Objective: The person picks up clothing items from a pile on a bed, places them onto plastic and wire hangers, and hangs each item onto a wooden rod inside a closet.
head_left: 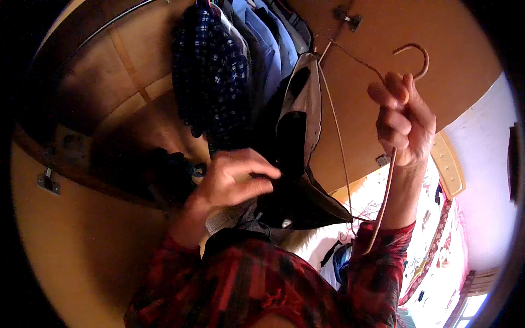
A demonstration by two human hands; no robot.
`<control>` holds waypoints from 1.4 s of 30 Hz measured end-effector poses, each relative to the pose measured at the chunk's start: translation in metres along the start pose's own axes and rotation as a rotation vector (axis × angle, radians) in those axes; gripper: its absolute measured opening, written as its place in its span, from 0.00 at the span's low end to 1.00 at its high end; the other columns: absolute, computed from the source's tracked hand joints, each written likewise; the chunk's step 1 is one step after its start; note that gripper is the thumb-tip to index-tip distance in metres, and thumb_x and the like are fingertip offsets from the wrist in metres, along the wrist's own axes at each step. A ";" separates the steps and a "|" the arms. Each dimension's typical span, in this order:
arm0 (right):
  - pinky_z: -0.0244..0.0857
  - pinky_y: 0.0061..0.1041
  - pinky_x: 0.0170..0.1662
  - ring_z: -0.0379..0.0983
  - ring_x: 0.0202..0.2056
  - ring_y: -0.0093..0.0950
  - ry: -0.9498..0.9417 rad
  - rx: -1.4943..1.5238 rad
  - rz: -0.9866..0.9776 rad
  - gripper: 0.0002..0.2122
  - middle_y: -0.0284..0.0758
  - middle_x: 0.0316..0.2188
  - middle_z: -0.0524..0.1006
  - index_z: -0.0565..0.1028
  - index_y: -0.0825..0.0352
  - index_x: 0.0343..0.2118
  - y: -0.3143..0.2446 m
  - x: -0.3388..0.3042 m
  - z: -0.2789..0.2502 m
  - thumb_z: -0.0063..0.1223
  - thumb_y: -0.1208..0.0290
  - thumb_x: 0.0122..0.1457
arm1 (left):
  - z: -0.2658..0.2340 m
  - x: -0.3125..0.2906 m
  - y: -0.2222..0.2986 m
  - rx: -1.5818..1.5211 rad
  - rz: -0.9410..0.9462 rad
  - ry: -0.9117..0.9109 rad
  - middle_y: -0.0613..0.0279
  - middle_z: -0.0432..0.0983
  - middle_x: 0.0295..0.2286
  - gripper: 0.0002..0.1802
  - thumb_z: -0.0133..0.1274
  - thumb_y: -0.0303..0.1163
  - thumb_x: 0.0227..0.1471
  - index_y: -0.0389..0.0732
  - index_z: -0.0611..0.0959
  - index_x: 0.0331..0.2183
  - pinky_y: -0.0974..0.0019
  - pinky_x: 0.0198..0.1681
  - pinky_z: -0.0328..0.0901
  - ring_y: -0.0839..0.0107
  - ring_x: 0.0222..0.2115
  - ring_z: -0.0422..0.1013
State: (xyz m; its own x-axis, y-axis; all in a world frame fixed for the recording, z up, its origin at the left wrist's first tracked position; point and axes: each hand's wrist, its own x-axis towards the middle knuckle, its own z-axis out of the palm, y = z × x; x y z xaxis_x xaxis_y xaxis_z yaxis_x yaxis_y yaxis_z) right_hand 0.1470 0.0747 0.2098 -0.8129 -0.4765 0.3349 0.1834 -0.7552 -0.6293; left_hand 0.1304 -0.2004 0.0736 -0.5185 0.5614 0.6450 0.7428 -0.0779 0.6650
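Observation:
My right hand [402, 117] is raised at the right, its fingers wrapped round a wire hanger [336, 120] just below the curved hook. The hanger is tilted on its side, its long bar running down on the left. Against that bar lies the edge of a black garment [287, 202] with a paler, greyish-pink inner part; its exact kind is unclear. In front of the garment's left side is my left hand [235, 177], slightly blurred. Its thumb and forefinger are apart, and nothing shows between them.
Behind, an open wardrobe [126, 60] holds several hanging clothes, among them a blue checked shirt [208, 71] and light blue shirts [262, 44]. A dark heap [169, 175] lies inside. The wardrobe door [377, 27] stands at the right, with a bed [437, 240] beyond.

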 end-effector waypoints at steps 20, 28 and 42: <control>0.34 0.11 0.09 0.47 0.11 0.10 -0.005 -0.428 0.254 0.13 0.31 0.17 0.59 0.64 0.73 0.28 -0.015 -0.073 0.024 0.43 0.66 0.60 | -0.009 0.107 0.023 0.702 0.416 0.357 0.56 0.74 0.40 0.23 0.58 0.39 0.44 0.38 0.77 0.42 0.64 0.46 0.61 0.64 0.43 0.69; 0.48 0.11 0.15 0.56 0.17 0.13 -0.167 -0.454 0.332 0.23 0.29 0.21 0.64 0.57 0.72 0.52 0.010 -0.046 0.039 0.49 0.67 0.57 | -0.004 0.085 0.068 0.455 0.293 0.177 0.60 0.73 0.16 0.03 0.59 0.25 0.38 0.36 0.82 0.21 0.71 0.18 0.60 0.69 0.15 0.69; 0.63 0.19 0.32 0.72 0.28 0.24 -0.293 -0.713 0.293 0.14 0.34 0.22 0.73 0.64 0.73 0.47 0.084 0.011 -0.021 0.40 0.71 0.61 | -0.165 0.037 0.022 0.595 -0.072 0.435 0.62 0.74 0.20 0.05 0.55 0.24 0.46 0.32 0.81 0.27 0.76 0.23 0.60 0.79 0.21 0.67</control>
State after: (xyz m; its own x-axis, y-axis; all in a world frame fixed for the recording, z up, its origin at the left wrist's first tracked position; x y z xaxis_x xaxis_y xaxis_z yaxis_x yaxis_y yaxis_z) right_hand 0.1418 0.0157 0.1457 -0.5917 -0.7822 0.1952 -0.1098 -0.1617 -0.9807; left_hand 0.0576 -0.3172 0.1740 -0.6040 0.1609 0.7806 0.7403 0.4759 0.4748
